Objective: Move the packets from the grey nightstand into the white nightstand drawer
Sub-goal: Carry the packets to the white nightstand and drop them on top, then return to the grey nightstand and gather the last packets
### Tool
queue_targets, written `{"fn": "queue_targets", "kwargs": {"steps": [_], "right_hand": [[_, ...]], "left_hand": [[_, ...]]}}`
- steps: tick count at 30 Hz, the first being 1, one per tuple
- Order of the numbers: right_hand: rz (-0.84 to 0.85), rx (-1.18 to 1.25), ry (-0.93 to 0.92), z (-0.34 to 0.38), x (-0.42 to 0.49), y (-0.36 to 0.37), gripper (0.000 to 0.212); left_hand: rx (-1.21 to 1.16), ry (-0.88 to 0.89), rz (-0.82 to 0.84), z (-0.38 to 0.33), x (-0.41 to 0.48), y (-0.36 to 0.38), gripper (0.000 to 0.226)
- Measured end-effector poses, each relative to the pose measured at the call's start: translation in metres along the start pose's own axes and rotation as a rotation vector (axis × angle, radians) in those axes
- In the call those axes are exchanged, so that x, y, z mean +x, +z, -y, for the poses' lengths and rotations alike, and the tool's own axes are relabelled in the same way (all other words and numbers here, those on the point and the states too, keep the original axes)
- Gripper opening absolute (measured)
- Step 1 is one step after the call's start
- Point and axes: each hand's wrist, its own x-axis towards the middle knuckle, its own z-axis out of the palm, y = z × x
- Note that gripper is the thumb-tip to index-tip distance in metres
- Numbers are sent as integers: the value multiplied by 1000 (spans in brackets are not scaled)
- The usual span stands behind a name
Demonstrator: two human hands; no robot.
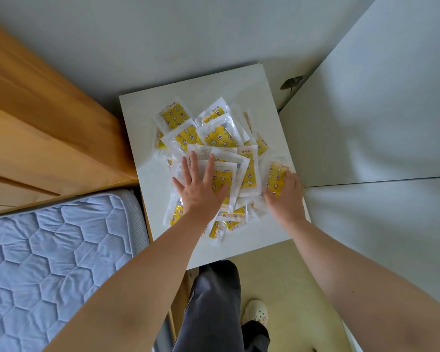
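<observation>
Both arms reach forward, left hand (198, 190) flat with fingers spread, right hand (287, 199) curled in a grip on a packet (275, 179).

Bedroom, domestic: blue quilted mattress (48, 250) in wooden bed frame (36, 110), pale nightstand (234, 85) just beside it against a plain wall (137, 34), white cabinet panels (379, 110), soft clog (256, 312) on beige floor (290, 275).

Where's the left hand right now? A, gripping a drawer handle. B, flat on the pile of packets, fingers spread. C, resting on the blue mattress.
B: the left hand lies flat, fingers spread, on the pile of packets atop the nightstand, while the right hand grips a single packet at the pile's right edge.
</observation>
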Motion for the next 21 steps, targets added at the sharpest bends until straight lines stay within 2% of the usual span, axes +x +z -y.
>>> {"fn": "queue_targets", "kwargs": {"steps": [5,11,16,21], "right_hand": [[55,-20,0,-7,-2,-16,70],[109,-215,-217,-8,-25,-35,72],[170,-180,-511,12,-76,-67,56],[151,-292,-817,40,-158,-119,59]], "left_hand": [[13,14,-15,-5,-10,-11,74],[91,12,-54,-18,-47,-20,74],[74,-54,-181,-39,-113,-36,73],[11,-154,-334,-50,-225,-80,72]]}}
